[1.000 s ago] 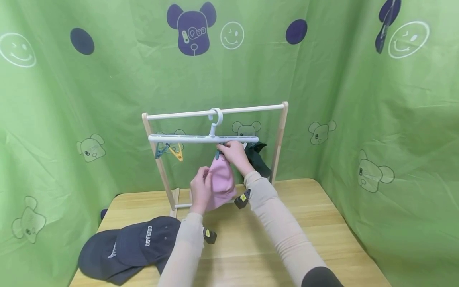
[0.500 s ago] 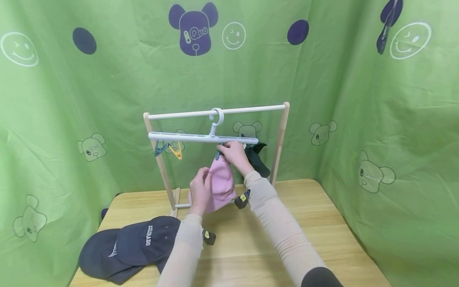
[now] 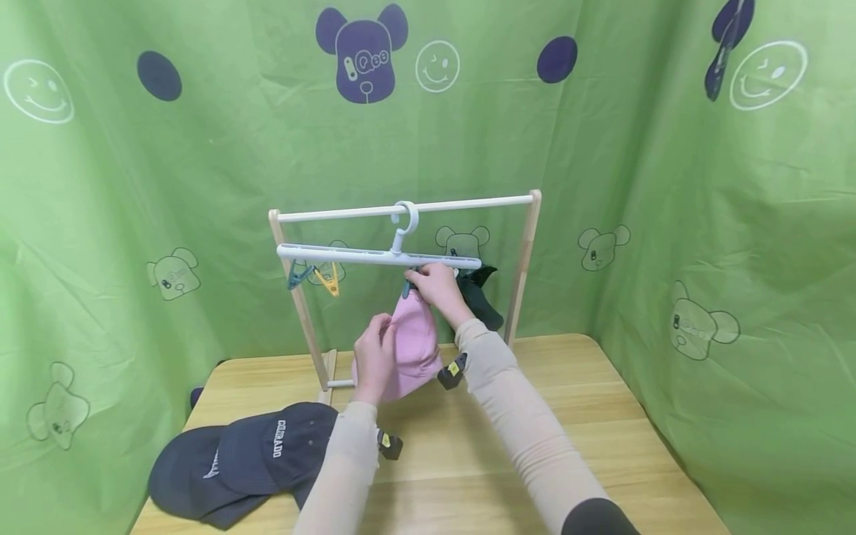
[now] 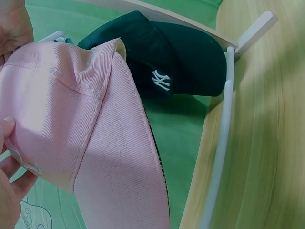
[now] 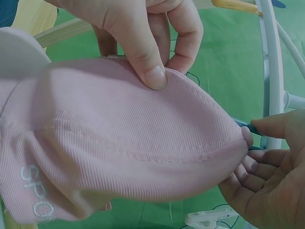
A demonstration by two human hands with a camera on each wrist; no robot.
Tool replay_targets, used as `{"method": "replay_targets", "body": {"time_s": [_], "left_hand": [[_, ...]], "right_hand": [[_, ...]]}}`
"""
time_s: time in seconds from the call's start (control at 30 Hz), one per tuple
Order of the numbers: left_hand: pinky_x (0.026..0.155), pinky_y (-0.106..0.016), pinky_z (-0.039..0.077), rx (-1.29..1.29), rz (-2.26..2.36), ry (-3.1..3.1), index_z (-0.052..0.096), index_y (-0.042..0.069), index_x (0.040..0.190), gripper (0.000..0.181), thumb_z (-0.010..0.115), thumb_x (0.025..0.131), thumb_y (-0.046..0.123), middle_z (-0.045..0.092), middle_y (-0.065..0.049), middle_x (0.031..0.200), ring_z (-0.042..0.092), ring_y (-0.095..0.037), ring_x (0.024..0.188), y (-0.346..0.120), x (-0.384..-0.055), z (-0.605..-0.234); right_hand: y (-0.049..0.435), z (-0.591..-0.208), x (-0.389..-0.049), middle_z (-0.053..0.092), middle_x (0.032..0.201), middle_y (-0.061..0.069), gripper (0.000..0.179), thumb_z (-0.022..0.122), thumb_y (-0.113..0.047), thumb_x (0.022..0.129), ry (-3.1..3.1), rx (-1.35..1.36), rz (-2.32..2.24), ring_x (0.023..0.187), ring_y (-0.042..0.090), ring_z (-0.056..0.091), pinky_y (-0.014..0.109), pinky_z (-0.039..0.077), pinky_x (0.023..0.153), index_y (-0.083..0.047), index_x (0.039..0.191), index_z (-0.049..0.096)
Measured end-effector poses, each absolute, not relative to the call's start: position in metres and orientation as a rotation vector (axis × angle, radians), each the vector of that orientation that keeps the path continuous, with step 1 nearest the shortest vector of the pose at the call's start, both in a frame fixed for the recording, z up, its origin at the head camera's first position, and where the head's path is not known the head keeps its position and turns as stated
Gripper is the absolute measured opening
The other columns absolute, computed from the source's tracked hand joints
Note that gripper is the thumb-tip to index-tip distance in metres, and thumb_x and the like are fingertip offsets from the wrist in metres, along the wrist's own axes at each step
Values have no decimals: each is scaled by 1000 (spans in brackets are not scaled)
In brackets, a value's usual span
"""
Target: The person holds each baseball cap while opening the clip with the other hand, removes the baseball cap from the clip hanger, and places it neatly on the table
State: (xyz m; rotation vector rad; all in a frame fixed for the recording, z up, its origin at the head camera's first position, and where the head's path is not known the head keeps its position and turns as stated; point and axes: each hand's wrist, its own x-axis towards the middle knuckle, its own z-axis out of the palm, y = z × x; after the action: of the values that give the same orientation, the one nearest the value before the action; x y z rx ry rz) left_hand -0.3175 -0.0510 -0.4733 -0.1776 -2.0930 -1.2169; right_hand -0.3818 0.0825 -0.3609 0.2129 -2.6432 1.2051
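A pink baseball cap (image 3: 416,343) hangs crown up below the white hanger (image 3: 348,255), its brim low. My left hand (image 3: 376,355) pinches the side of its crown between thumb and fingers, the thumb flat on the fabric in the right wrist view. At the crown's tip, my right hand (image 3: 436,288) pinches a dark teal clip (image 3: 406,288) under the hanger bar. That clip's jaws are right at the cap's tip, beside the right fingers (image 5: 274,126). Behind the right hand hangs a dark green cap (image 4: 190,57) with a white logo.
The hanger hooks over the top rail of a wood-and-white rack (image 3: 527,253). A blue clip (image 3: 298,278) and a yellow clip (image 3: 329,281) dangle at its left; a white clip (image 5: 205,218) shows nearby. Overlapping navy caps (image 3: 254,457) lie on the table (image 3: 602,416) at front left.
The hanger's left end has risen slightly, and the pink cap's lower part has dropped a little. Both hands keep their grip in nearly the same spot.
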Motion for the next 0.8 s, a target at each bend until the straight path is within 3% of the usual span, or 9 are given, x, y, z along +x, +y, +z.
{"method": "replay_targets", "body": {"time_s": [0.43, 0.8], "left_hand": [[85, -39, 58, -178, -1188, -2081, 66, 7, 105, 14, 65, 92, 11, 74, -12, 103, 71, -27, 93, -54, -313, -479], [87, -39, 58, -164, -1199, -2100, 67, 7, 108, 16, 64, 92, 11, 74, -12, 105, 71, -27, 95, -56, -309, -479]], "right_hand": [[83, -360, -382, 51, 59, -1, 32, 61, -31, 94, -2679, 175, 1299, 48, 9, 50, 21, 48, 45, -8, 72, 59], [83, -361, -382, 52, 59, 0, 31, 61, -30, 94, -2658, 179, 1354, 46, 9, 51, 41, 60, 60, -4, 76, 62]]}}
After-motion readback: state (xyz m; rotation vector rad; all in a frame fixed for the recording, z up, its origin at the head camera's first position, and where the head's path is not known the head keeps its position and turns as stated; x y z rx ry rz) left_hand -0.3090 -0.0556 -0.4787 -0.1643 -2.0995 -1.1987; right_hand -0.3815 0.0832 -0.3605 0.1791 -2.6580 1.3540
